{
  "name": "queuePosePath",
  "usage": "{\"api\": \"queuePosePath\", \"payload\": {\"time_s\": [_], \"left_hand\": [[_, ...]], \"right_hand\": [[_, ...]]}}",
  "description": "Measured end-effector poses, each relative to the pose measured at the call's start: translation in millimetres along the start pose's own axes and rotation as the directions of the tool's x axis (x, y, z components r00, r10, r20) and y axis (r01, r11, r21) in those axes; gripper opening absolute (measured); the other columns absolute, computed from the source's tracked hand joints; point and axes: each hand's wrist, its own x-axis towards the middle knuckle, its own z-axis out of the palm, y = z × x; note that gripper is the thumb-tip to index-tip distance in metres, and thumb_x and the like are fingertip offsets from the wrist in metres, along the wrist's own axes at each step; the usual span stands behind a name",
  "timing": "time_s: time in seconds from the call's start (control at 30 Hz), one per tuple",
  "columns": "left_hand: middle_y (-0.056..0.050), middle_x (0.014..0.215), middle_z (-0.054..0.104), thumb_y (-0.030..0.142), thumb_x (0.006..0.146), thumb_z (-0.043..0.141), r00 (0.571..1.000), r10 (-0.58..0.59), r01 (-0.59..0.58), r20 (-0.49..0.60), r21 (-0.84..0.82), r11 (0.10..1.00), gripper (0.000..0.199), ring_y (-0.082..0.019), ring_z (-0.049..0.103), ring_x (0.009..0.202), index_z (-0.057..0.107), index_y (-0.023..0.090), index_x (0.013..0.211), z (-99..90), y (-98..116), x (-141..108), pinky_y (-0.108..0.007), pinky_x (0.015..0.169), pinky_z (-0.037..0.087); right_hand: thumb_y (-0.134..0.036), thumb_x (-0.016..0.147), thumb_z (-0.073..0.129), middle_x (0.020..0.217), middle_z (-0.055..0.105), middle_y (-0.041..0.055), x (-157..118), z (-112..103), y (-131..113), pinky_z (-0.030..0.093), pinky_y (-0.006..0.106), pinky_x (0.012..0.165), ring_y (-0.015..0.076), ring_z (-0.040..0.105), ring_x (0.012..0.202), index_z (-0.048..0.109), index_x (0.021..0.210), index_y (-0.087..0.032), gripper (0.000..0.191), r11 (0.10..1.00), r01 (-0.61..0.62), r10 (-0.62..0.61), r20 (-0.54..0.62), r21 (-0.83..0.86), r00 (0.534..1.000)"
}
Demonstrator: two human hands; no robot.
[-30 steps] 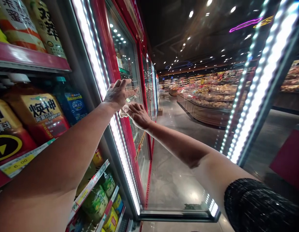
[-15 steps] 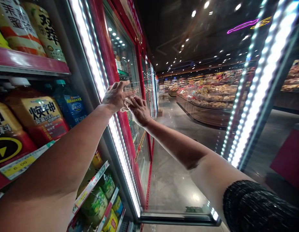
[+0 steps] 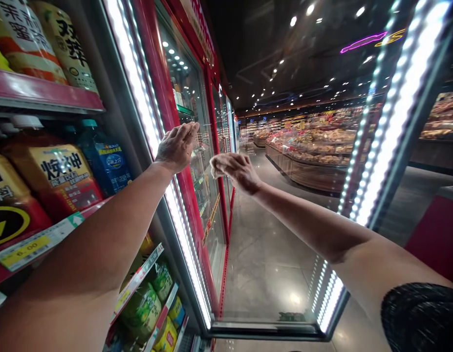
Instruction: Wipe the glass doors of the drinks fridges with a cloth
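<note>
Cloth (image 3: 216, 167), pale and bunched, at the centre of the frame, held in the right hand (image 3: 240, 171). I judge the step in hand to be wiping the pane of the glass door (image 3: 270, 331), which stands open across the centre and right. The right grip is closed, fingers bent over the cloth; whether the cloth bears on the glass I cannot tell. The left hand (image 3: 177, 146), left of centre and apart from the cloth, has its fingers extended together; I see nothing in that grip, though its palm is hidden. As I judge it, a further stroke calls for the cloth spread flat, under even pressure.

Containers: the drinks cooler (image 3: 118, 93) fills the left side. Its upper-left shelf bears large bottles (image 3: 28, 44); the shelf below, an amber bottle (image 3: 65, 176) beside a blue bottle (image 3: 111, 161); lower down, green packages (image 3: 143, 305). Beyond the hands, a red-framed cabinet (image 3: 166, 102) holds goods too small for me to identify.
</note>
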Motion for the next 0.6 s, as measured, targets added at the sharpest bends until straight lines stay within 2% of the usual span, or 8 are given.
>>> {"api": "queuePosePath", "payload": {"time_s": [0.07, 0.13, 0.23, 0.3, 0.4, 0.5, 0.6], "left_hand": [[-0.013, 0.159, 0.047, 0.023, 0.097, 0.044, 0.999, -0.034, 0.034, -0.014, 0.015, 0.999, 0.065, -0.035, 0.045, 0.142, 0.034, 0.018, 0.162, -0.1, 6.5, 0.9, -0.057, 0.118, 0.041], [-0.011, 0.159, 0.046, 0.029, 0.099, 0.047, 0.997, -0.073, 0.073, -0.008, 0.028, 0.997, 0.066, -0.035, 0.045, 0.141, 0.032, 0.021, 0.163, -1.0, 14.3, 1.9, -0.060, 0.115, 0.042], [-0.011, 0.160, 0.043, 0.037, 0.100, 0.049, 0.989, -0.149, 0.149, 0.005, 0.024, 0.989, 0.065, -0.038, 0.043, 0.140, 0.034, 0.025, 0.162, -1.0, 26.3, 3.6, -0.066, 0.115, 0.039], [-0.014, 0.160, 0.041, 0.040, 0.101, 0.048, 0.981, -0.194, 0.194, -0.008, -0.019, 0.981, 0.062, -0.041, 0.040, 0.143, 0.040, 0.025, 0.159, 2.1, 33.1, 4.8, -0.068, 0.119, 0.033], [-0.015, 0.159, 0.041, 0.044, 0.101, 0.048, 0.967, -0.244, 0.236, -0.070, -0.105, 0.966, 0.058, -0.042, 0.034, 0.148, 0.044, 0.027, 0.157, 13.0, 40.6, 6.3, -0.070, 0.123, 0.022], [-0.015, 0.161, 0.039, 0.051, 0.100, 0.049, 0.949, -0.284, 0.263, -0.133, -0.155, 0.952, 0.061, -0.040, 0.028, 0.153, 0.041, 0.030, 0.158, 28.6, 46.1, 7.0, -0.071, 0.125, 0.016], [-0.015, 0.166, 0.031, 0.059, 0.098, 0.050, 0.936, -0.310, 0.282, -0.166, -0.172, 0.944, 0.073, -0.038, 0.016, 0.158, 0.032, 0.029, 0.162, 43.0, 51.6, 7.1, -0.069, 0.125, 0.017]], "right_hand": [[-0.021, 0.103, 0.054, 0.146, 0.065, 0.0028, -11.1, -3.4, 4.8, 0.042, 0.043, 0.105, 0.0260, 0.050, 0.134, 0.060, 0.145, -0.034, 0.045, 0.992, 0.127, -0.127, 0.057, 0.001, 0.990], [-0.020, 0.103, 0.052, 0.142, 0.068, 0.0022, -12.0, -11.1, 18.7, 0.043, 0.043, 0.104, 0.0254, 0.052, 0.132, 0.061, 0.144, -0.034, 0.044, 0.990, 0.135, -0.135, 0.022, -0.028, 0.991], [-0.014, 0.102, 0.048, 0.143, 0.067, 0.0030, -4.6, -26.4, 44.3, 0.043, 0.048, 0.104, 0.0282, 0.053, 0.131, 0.064, 0.141, -0.033, 0.046, 0.996, -0.054, 0.042, -0.145, -0.075, 0.989], [-0.014, 0.101, 0.048, 0.146, 0.065, 0.0044, -6.0, -33.7, 52.5, 0.041, 0.050, 0.106, 0.0299, 0.052, 0.132, 0.066, 0.139, -0.031, 0.046, 0.988, -0.136, 0.119, -0.195, -0.075, 0.974], [-0.016, 0.101, 0.049, 0.145, 0.065, 0.0041, -22.6, -38.6, 50.7, 0.040, 0.050, 0.108, 0.0290, 0.051, 0.134, 0.065, 0.138, -0.033, 0.044, 0.993, -0.109, 0.102, -0.114, -0.055, 0.988], [-0.021, 0.102, 0.052, 0.144, 0.066, 0.0014, -37.5, -47.0, 54.7, 0.041, 0.048, 0.109, 0.0267, 0.052, 0.134, 0.064, 0.139, -0.037, 0.043, 1.000, 0.002, -0.002, 0.021, -0.030, 1.000], [-0.024, 0.103, 0.050, 0.144, 0.066, 0.0009, -36.8, -64.4, 76.0, 0.042, 0.048, 0.109, 0.0268, 0.052, 0.135, 0.063, 0.140, -0.038, 0.042, 0.997, -0.008, 0.010, 0.022, -0.071, 1.000]]}}
